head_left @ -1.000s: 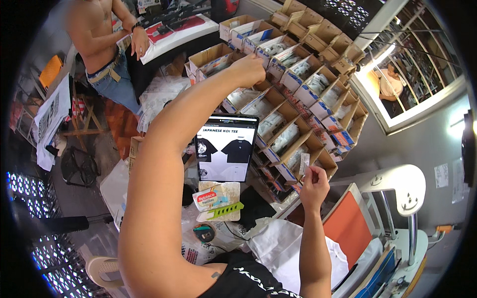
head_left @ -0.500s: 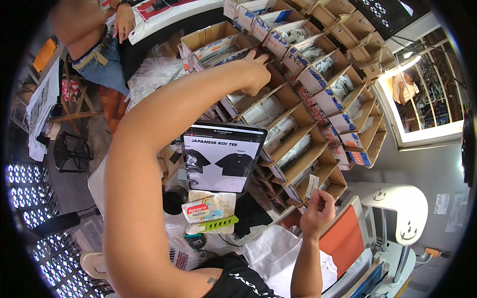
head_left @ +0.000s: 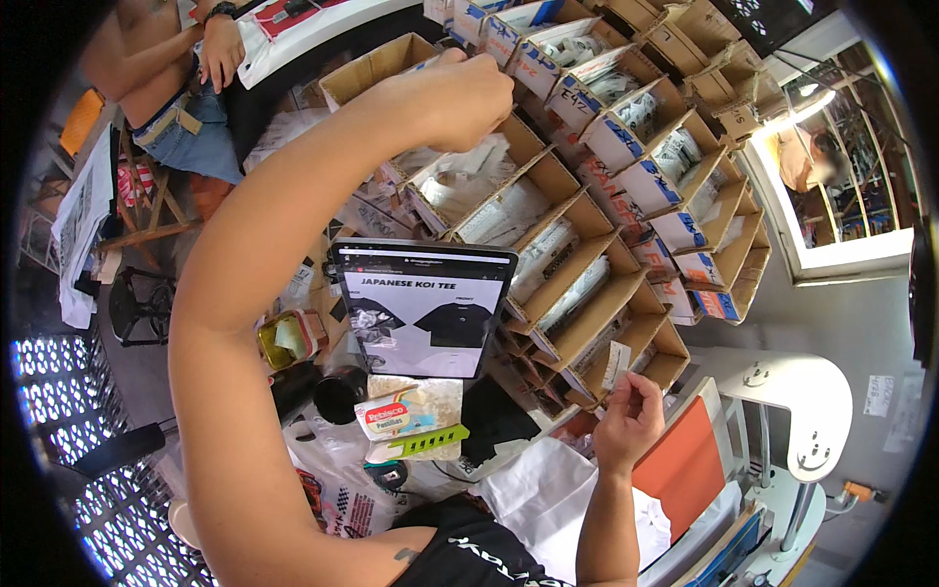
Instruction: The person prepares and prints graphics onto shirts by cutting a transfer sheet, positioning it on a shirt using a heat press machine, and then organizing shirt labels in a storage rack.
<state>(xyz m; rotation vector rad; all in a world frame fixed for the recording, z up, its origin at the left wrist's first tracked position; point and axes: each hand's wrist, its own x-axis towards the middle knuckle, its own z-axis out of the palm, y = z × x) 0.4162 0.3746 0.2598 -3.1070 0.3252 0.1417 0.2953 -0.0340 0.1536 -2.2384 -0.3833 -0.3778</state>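
My left hand reaches far over a row of open cardboard boxes holding flat clear-wrapped packets. Its fingers curl inward above the far boxes, and whatever they grip, if anything, is hidden behind the hand. Low at the right, my right hand pinches a small white printed label between thumb and fingers, in front of the nearest box. Between my arms a tablet stands upright, showing black T-shirts on its screen.
Before the tablet lie a snack packet and a green strip-shaped item. White cloth and a white press machine are at the right. A plastic tub sits left of the tablet. Another person's hand rests at the far left.
My left hand has shifted left and farther away, its fingers going from spread to curled. My right hand keeps the label in nearly the same place.
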